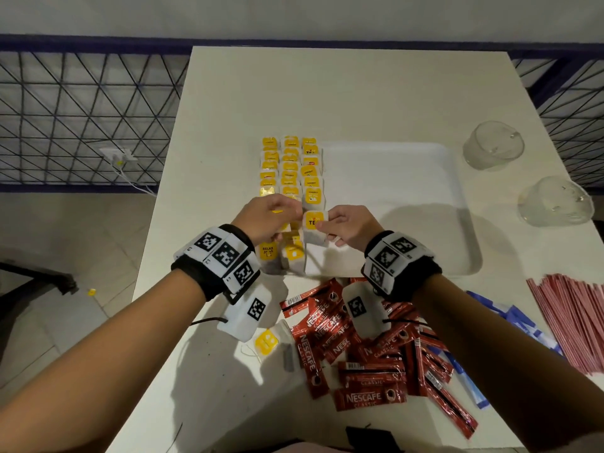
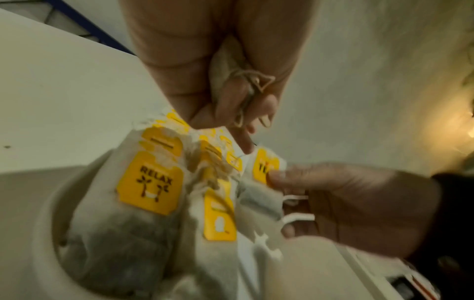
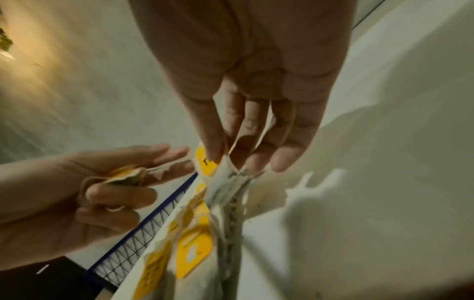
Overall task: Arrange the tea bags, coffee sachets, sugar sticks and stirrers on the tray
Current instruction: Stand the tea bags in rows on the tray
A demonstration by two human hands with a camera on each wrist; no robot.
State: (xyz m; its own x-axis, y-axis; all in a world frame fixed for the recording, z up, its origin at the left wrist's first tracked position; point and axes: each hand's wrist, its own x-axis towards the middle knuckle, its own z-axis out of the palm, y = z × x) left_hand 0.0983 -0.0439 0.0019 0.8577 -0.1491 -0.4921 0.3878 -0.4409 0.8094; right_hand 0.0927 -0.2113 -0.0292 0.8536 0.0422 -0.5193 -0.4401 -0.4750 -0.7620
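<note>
Tea bags with yellow tags (image 1: 289,168) lie in three columns on the left end of the white tray (image 1: 392,197). My right hand (image 1: 323,225) pinches the top of a tea bag with a yellow "TEA" tag (image 1: 313,220) between thumb and fingers, at the near end of the right column (image 3: 209,162). My left hand (image 1: 287,212) hovers over the left and middle columns, its curled fingers holding a crumpled tea bag with its string (image 2: 228,67). The hands are almost touching. Red coffee sachets (image 1: 359,354), blue sugar sticks (image 1: 523,328) and red-striped stirrers (image 1: 568,322) lie on the table before the tray.
Two clear glasses (image 1: 493,147) (image 1: 555,202) stand right of the tray. One loose tea bag (image 1: 266,341) lies on the table near my left wrist. The white table (image 1: 327,93) ends at a dark mesh railing (image 1: 81,119) on the left.
</note>
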